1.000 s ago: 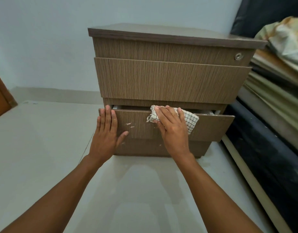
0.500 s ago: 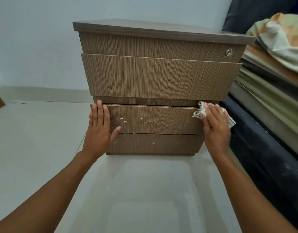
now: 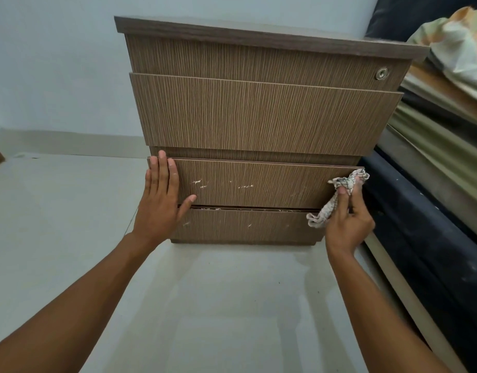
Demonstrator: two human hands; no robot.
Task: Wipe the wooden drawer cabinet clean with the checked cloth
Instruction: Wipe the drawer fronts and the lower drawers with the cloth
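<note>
The cabinet stands on a pale floor, with a dark mattress stack close against its right side. Its drawers are shut, contents hidden. At the cabinet's lower drawer front, the left hand lies flat and open at the left edge; the right hand pinches the bunched cloth at the right edge. The floor left of the cabinet is open.
</note>
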